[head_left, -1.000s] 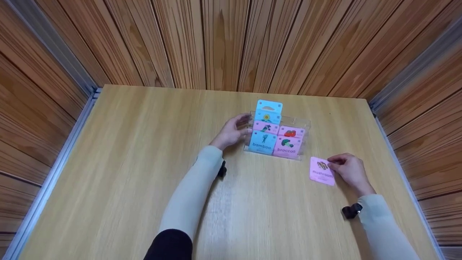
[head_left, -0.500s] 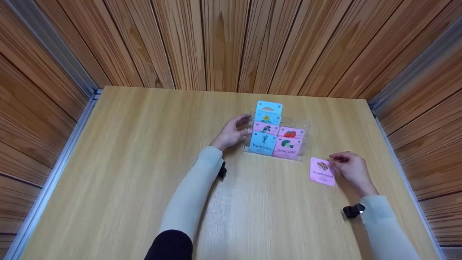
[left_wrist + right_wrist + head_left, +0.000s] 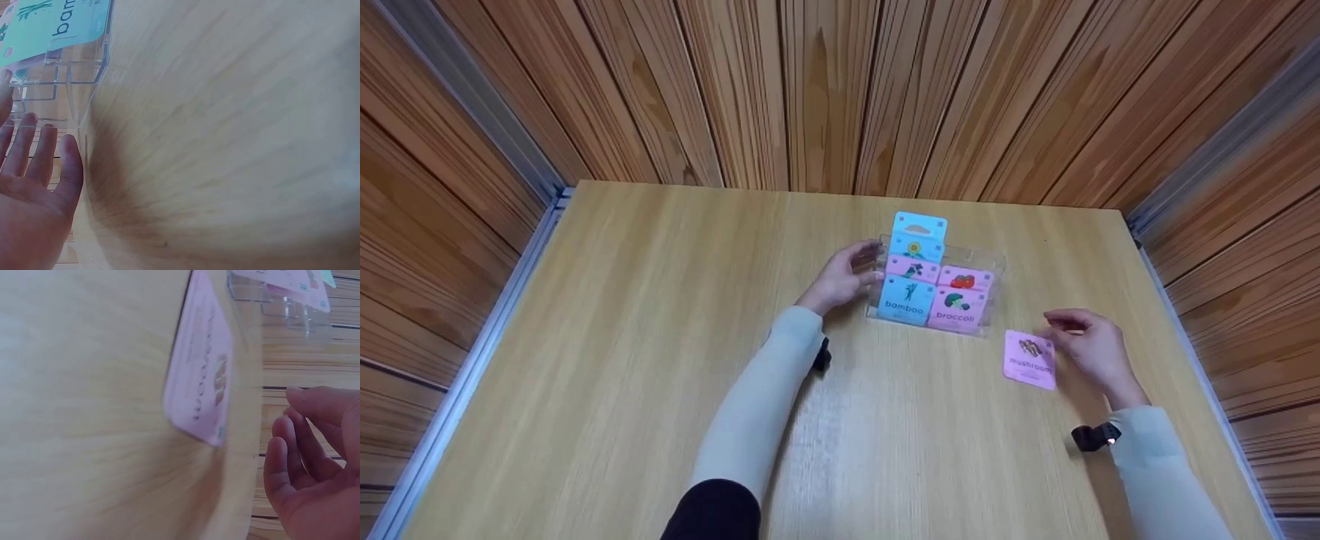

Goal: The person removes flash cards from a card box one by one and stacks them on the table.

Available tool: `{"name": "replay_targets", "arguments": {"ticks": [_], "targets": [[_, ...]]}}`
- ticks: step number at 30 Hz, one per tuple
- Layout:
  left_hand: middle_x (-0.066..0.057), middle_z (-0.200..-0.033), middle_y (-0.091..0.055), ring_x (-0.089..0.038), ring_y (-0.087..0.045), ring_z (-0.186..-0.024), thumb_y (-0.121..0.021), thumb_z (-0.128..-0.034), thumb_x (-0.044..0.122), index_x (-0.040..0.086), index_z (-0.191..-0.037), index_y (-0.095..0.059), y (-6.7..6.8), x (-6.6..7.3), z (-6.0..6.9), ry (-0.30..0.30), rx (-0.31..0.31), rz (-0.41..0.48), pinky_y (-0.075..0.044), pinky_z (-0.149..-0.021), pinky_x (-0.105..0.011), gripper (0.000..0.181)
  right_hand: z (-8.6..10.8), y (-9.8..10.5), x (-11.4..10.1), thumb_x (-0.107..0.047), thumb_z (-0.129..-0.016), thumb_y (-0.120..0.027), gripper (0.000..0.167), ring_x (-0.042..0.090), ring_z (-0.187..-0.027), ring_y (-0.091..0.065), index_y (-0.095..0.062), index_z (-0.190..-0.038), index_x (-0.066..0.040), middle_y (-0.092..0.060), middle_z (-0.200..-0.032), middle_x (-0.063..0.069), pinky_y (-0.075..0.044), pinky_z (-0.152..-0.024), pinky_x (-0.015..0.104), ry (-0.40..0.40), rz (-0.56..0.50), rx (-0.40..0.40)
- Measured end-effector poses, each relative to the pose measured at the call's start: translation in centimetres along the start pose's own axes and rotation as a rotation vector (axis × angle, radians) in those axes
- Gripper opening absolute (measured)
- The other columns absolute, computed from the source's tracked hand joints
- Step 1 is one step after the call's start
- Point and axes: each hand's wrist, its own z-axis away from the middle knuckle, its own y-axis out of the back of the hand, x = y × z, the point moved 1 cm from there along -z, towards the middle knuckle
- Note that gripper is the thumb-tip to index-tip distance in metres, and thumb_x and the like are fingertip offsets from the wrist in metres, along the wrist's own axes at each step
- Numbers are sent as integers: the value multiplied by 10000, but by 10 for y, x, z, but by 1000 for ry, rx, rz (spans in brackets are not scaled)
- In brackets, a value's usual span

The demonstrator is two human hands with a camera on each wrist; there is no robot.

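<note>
A clear tiered card holder (image 3: pixel 994 292) stands on the table, with picture cards in it. Its front row has a blue bamboo card (image 3: pixel 906 301) and a pink broccoli card (image 3: pixel 958 310). Behind them show a tomato card (image 3: pixel 964 279), a partly covered pink card (image 3: pixel 913 268) and a blue sunflower card (image 3: pixel 916 246). My left hand (image 3: pixel 840 277) rests against the holder's left side, fingers mostly straight. A pink mushroom card (image 3: pixel 1029 361) lies flat on the table to the right. Beside its upper right corner, my right hand (image 3: pixel 1091 352) has loosely bent fingers, apart from the card in the right wrist view.
The wooden table (image 3: pixel 675 315) spreads out on all sides of the holder. Wood-plank walls (image 3: pixel 810 97) close in the back and both sides. Metal rails (image 3: pixel 472 360) run along the table's side edges. A small black camera sits on each wrist.
My right hand has let go of the mushroom card and drawn slightly right and up. The card stays on the table. My left hand stays at the holder.
</note>
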Motion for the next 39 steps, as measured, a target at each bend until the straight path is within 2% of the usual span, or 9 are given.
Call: {"name": "replay_targets", "arguments": {"ticks": [9,21,31,39], "targets": [[101,-1440,-500,-142,-436,-1361,-698,-942,184,307,-1477,-454,1,-2,1,7,2,-7,-360,-1129,-386,601,-3,0,-23,-212,-970,-669,385,125,-1005,-575,-629,-1289,0,-633,-1215,180,-458,-817,58,31,-45,-16],[117,-1416,-517,-129,-441,-1354,-709,-934,185,324,-1456,-479,0,-3,0,21,10,4,-357,-1132,-385,587,-12,-13,-44,-203,-966,-675,416,180,-1094,-579,-599,-1332,-19,-607,-1278,153,-486,-840,95,22,-124,-11],[103,-1424,-511,-134,-433,-1361,-702,-942,198,292,-1481,-452,0,-3,0,-9,0,-10,-347,-1139,-385,602,-21,-24,-53,-184,-967,-671,446,248,-1208,-545,-568,-1381,-55,-556,-1368,136,-487,-888,128,11,-228,-32],[108,-1425,-513,-124,-436,-1358,-706,-933,208,291,-1482,-450,0,-3,0,-8,5,-16,-340,-1141,-381,612,-28,-33,-60,-151,-970,-662,419,288,-1253,-522,-578,-1371,-65,-556,-1366,131,-481,-923,148,31,-266,-6]]}}
